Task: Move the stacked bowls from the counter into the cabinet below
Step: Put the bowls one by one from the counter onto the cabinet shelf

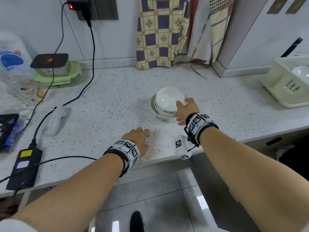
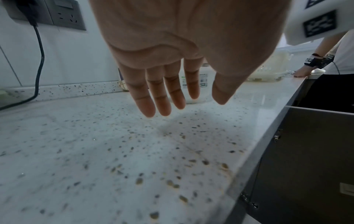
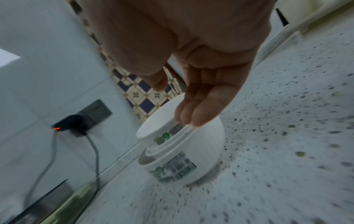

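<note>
White stacked bowls (image 1: 167, 104) sit on the tabletop (image 1: 107, 101) just under the right hand (image 1: 186, 111), its fingers (image 3: 193, 112) spread and holding nothing, reaching to grasp; left hand (image 1: 138, 139) hovers flat, empty; a firm two-sided grip comes next

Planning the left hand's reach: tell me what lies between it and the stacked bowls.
Only bare speckled counter lies between the left hand and the stacked bowls, shown in the head view.
</note>
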